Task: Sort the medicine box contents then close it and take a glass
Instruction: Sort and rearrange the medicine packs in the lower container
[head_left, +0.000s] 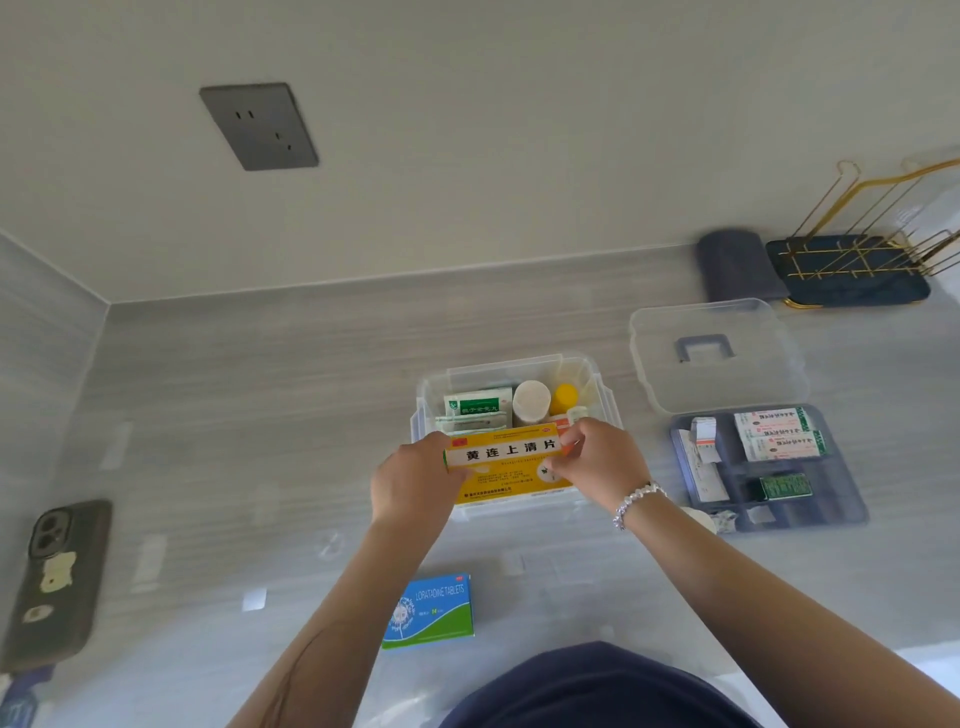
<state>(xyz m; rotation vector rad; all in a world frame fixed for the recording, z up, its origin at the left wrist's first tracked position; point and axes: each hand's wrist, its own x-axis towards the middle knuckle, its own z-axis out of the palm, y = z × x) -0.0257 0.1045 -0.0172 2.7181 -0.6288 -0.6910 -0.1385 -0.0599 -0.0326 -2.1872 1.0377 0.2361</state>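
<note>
A clear plastic medicine box (602, 384) stands open mid-counter, holding a green-and-white packet (475, 402), a white round bottle (531, 400) and a yellow bottle (564, 397). Both hands hold a yellow medicine carton (506, 460) at the box's near edge: my left hand (415, 480) grips its left end and my right hand (592, 462) its right end. The clear lid (717, 356) with a blue handle lies to the right. In front of it sits the blue divided tray (841, 499) with several small packets. A blue-green loratadine carton (431, 610) lies near me.
A phone in a dark case (57, 577) lies at the left edge. At the far right stand a dark tray with a gold wire rack (852, 265) and a folded dark cloth (732, 265). A grey wall socket (260, 126) is above.
</note>
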